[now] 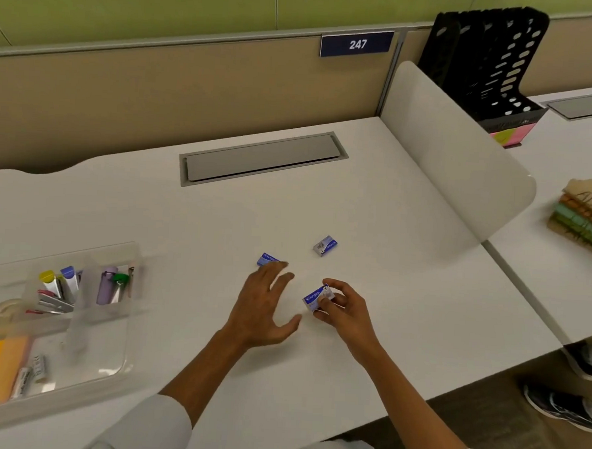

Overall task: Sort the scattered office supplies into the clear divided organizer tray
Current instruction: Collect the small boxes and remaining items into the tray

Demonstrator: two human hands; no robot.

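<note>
Counting three staple boxes (325, 245), one in right hand (343, 307)

There is just one camera, and it sits on my head. It looks forward and down at the white worktop (374, 201) from above, with the back wall (157, 97) at the top. It is close: my two arms reach in from the bottom edge. The lens is wide, so it bends the edges. The clear tray (122, 363) is at the left, and a black file rack (485, 62) is at the far right.
</note>
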